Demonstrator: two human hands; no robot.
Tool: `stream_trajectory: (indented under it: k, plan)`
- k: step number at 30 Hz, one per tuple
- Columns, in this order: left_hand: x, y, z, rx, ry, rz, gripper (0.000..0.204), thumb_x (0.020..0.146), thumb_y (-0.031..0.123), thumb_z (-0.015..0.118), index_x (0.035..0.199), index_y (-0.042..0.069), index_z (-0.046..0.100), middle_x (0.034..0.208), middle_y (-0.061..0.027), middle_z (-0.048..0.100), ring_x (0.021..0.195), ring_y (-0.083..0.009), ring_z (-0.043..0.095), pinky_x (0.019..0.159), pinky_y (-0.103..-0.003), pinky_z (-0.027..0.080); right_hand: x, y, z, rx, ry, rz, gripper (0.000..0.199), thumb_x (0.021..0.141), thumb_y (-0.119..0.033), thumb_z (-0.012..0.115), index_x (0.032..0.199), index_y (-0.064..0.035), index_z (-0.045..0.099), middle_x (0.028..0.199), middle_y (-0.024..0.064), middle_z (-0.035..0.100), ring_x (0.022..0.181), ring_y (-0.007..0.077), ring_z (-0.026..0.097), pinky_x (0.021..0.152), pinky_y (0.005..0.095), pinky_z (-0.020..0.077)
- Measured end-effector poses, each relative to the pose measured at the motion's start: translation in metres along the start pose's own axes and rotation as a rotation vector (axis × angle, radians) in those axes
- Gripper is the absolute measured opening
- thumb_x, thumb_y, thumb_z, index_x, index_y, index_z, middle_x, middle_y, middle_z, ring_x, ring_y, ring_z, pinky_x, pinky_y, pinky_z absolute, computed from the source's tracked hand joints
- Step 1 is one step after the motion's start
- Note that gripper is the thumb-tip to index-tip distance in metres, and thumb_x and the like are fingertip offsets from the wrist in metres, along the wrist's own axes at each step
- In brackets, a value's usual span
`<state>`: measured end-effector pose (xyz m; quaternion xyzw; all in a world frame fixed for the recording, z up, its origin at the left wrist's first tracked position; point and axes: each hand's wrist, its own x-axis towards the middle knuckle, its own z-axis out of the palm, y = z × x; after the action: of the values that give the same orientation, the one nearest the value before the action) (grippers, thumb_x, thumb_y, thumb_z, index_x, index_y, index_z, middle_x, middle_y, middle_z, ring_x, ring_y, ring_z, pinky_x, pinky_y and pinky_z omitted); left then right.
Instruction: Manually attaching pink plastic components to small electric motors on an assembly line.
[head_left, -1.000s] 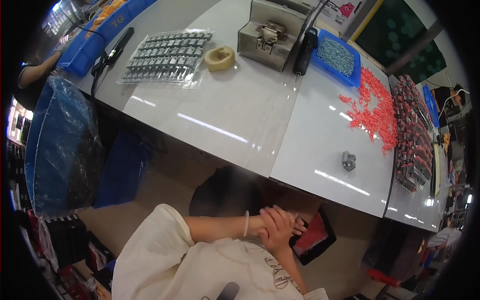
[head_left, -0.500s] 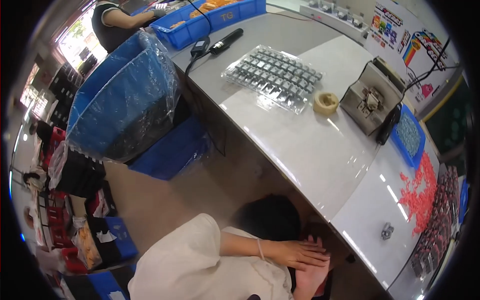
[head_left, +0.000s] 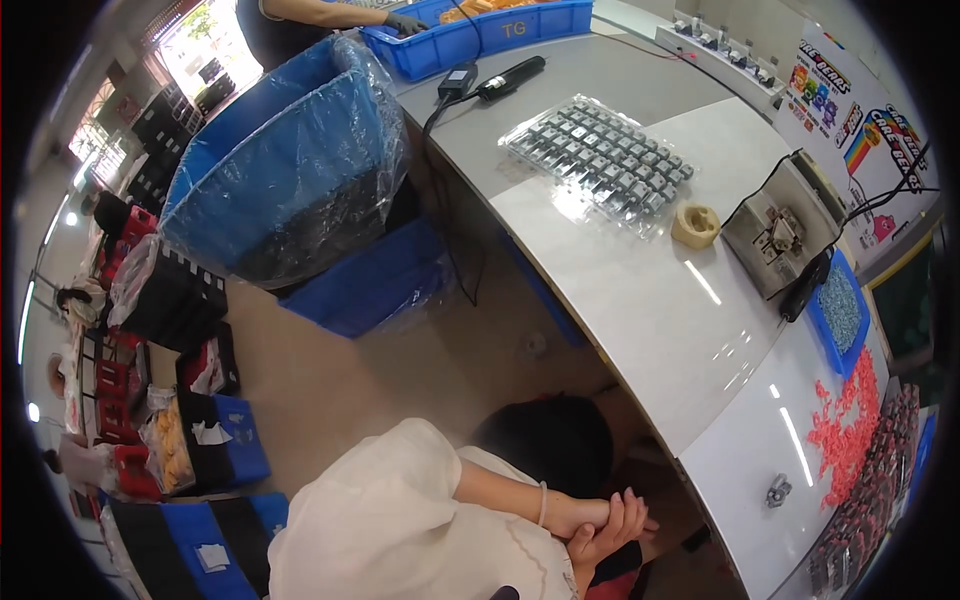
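Two hands hold each other near a small grey lump

The right hand (head_left: 598,541) wraps its fingers around the left hand (head_left: 577,514), low and right of the middle. The left hand's fingers are partly hidden, so I cannot tell how bent they are. A thin pale band (head_left: 543,503) goes around the left wrist.

Near them, at the lower right, the small, lumpy grey part (head_left: 778,490) sits by itself on the shiny white table (head_left: 640,290). Just beside it lie lots of little pinkish-red bits (head_left: 848,430). Above those, at the right, is a blue plastic tray (head_left: 846,366) of tiny blue-grey bits (head_left: 840,310).

Farther up, at the upper right, are a boxy grey metal machine (head_left: 762,252) and a round yellowish ring (head_left: 695,226). Left of the ring, rows of grey parts (head_left: 610,152) fill a clear plastic tray (head_left: 572,192). At the top, another person's gloved hand (head_left: 405,23) is at a long blue bin (head_left: 445,60) of orange things (head_left: 490,8).
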<state>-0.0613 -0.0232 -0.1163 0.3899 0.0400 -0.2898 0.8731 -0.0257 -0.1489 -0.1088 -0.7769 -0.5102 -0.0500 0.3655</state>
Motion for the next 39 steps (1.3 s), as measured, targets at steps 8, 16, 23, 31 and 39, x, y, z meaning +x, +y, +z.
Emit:
stream_trajectory:
  k: [8,16,23,31,39]
  plan:
    - [-0.024,0.023,0.034,-0.658,0.011,0.105,0.054,0.098,0.028,0.047,0.145,0.007,0.03,0.146,-0.0006,0.036,0.136,-0.0116,0.028,0.11,-0.022,0.019,-0.012,0.025,0.003,0.027,0.022,-0.045,0.067,0.097,-0.054,0.027,0.144,-0.0057,0.03,0.147,0.0217,0.03,0.135,0.0375,0.031,0.11,0.0513,0.0221]
    - [-0.032,0.03,0.034,-0.517,-0.602,0.427,0.054,0.091,0.012,0.058,0.141,0.007,0.037,0.145,-0.0078,0.04,0.128,-0.0205,0.044,0.103,-0.034,0.039,0.006,0.003,-0.016,1.056,0.052,0.843,0.053,0.097,-0.035,0.039,0.14,-0.0037,0.038,0.142,0.0198,0.039,0.134,0.0337,0.034,0.11,0.0451,0.0265]
    - [-0.008,0.017,-0.027,-0.705,-0.281,0.131,0.046,0.1,0.032,0.038,0.143,0.014,0.037,0.133,-0.0096,0.054,0.111,-0.0195,0.056,0.098,-0.032,0.043,0.026,-0.031,-0.061,1.754,0.069,1.006,0.044,0.095,-0.02,0.047,0.135,-0.0019,0.045,0.138,0.0144,0.046,0.131,0.0282,0.04,0.109,0.0411,0.0288]
    - [0.023,-0.037,-0.027,-0.552,-0.028,0.2,0.054,0.099,0.045,0.035,0.139,0.009,0.04,0.138,-0.0096,0.048,0.127,-0.022,0.044,0.107,-0.036,0.033,-0.002,0.005,0.001,0.029,-0.293,0.015,0.049,0.097,-0.041,0.037,0.132,-0.0084,0.049,0.141,0.0195,0.041,0.134,0.0385,0.033,0.111,0.0504,0.0223]
    - [-0.018,0.012,0.023,-0.769,-0.12,0.221,0.056,0.1,0.047,0.031,0.145,0.014,0.031,0.15,-0.0018,0.033,0.135,-0.014,0.031,0.111,-0.029,0.025,0.002,0.004,-0.018,0.022,-0.207,-0.066,0.053,0.095,-0.051,0.039,0.129,-0.0128,0.052,0.144,0.0155,0.04,0.137,0.0377,0.029,0.112,0.0526,0.0149]
